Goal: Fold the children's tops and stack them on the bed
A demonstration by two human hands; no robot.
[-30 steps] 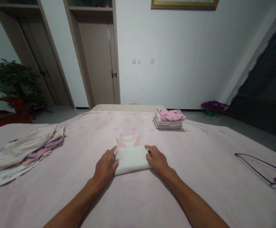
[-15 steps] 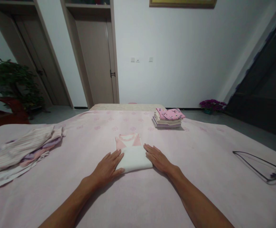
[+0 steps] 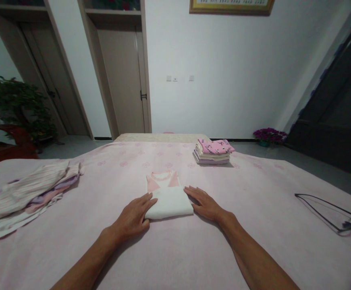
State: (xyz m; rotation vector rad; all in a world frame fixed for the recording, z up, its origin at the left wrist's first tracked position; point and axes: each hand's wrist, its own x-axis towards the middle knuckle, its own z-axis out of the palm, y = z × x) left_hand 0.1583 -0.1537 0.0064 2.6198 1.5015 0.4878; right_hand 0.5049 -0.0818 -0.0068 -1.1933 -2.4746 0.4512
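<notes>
A folded white shirt (image 3: 169,202) with pink shoulder patches and a pink-edged collar lies flat in front of me, collar pointing away. My left hand (image 3: 135,214) rests at its left edge, fingertips on the cloth and thumb by the near left corner. Along the right edge lies my right hand (image 3: 204,204), fingers stretched out and touching the shirt's side. Both hands are open, palms down. Beyond the shirt, to the right, stands a stack of folded clothes (image 3: 213,152) with a pink printed piece on top.
A loose heap of clothes (image 3: 30,189) lies at the left of the pink-white sheet (image 3: 175,257). A black wire clothes hanger (image 3: 323,213) is on the right. Behind are doors, a wall, a leafy plant (image 3: 15,104) and purple flowers (image 3: 270,135).
The shirt's folded front has been smoothed flatter and its pink patches show more. My left hand has slid slightly left and nearer; my right hand has shifted a little right.
</notes>
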